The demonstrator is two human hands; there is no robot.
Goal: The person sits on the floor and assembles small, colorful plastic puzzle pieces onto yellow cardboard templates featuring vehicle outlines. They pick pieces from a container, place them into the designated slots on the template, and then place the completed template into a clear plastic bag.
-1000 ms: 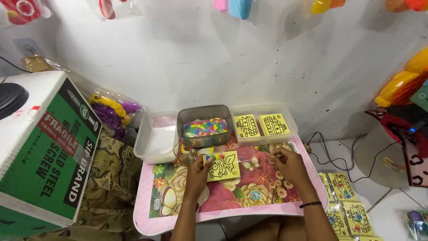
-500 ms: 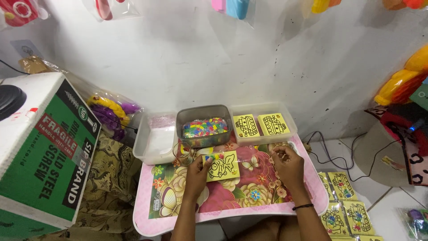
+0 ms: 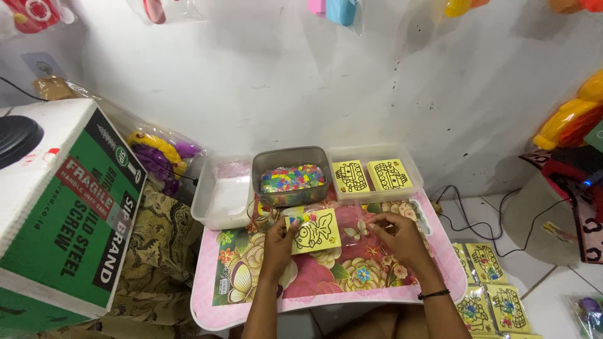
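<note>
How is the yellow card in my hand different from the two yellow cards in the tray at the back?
The yellow card held by the left hand shows a fish outline, with small coloured bits at its top left corner; the two cards in the clear tray show blocky, vehicle-like outlines and look bare. The held card sits over the floral table; the tray cards lie flat side by side. All three are yellow squares with black line drawings.

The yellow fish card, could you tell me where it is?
Head view: yellow fish card lies mid-table, held by left hand, before the bead tub.
</note>
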